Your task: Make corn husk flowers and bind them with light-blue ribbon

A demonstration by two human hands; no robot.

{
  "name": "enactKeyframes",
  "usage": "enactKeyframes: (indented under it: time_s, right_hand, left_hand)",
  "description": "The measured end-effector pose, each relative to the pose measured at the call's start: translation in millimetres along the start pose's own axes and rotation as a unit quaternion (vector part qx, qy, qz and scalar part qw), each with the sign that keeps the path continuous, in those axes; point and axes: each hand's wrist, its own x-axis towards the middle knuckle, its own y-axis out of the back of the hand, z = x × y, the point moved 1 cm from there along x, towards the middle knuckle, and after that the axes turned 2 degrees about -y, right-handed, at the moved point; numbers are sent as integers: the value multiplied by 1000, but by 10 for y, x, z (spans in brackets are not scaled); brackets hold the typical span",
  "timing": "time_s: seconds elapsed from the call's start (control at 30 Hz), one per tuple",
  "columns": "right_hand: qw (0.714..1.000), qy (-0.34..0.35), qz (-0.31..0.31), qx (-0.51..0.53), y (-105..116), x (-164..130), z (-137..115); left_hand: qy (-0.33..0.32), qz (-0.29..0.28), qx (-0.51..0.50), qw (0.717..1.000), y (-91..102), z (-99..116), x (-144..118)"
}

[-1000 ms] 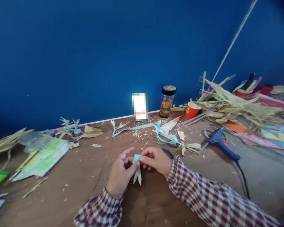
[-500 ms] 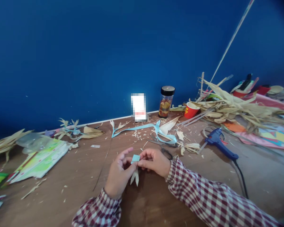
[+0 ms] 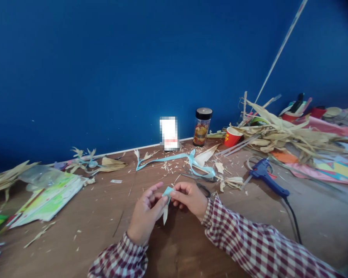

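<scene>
Close together above the near middle of the table, my two hands pinch one small piece. It is a light blue ribbon [image 3: 168, 191] at the top, with a pale strip of corn husk [image 3: 165, 216] hanging below it. My left hand [image 3: 145, 216] grips it between thumb and fingers from the left. From the right, the fingertips of my right hand [image 3: 191, 197] close on the ribbon's edge. Behind my right hand, black scissor handles [image 3: 204, 189] partly show. Farther back lies a longer blue ribbon [image 3: 165, 158] with husk pieces at its ends.
A blue glue gun [image 3: 268, 175] with a black cord rests on the right. Behind it are heaped dried corn husks [image 3: 274, 133] and a red paper cup [image 3: 232, 136]. A lidded jar [image 3: 201, 129] stands by the blue wall. At left lies a green-and-white painted sheet [image 3: 50, 199].
The blue ribbon has turned and now stands tilted between my fingertips, and the husk below it looks narrower. My hands stay in nearly the same place.
</scene>
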Motion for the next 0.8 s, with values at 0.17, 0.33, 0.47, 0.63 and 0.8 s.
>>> enactKeyframes:
  time_s: [0.17, 0.33, 0.47, 0.63, 0.8]
  right_hand:
    - [984, -47, 41, 167, -16, -24, -44]
    - [953, -84, 12, 292, -85, -68, -21]
    - [969, -82, 10, 231, -140, -87, 25]
    - [996, -36, 19, 78, -185, -104, 63]
    - [999, 5, 32, 22, -193, -114, 73]
  left_hand:
    - [29, 27, -134, 990, -57, 112, -76]
    - [-9, -7, -157, 988, -104, 33, -84]
    - [-18, 57, -115, 992, -53, -104, -17]
    - [-21, 61, -138, 988, -28, -135, 2]
    - [-18, 51, -142, 988, -54, -114, -10]
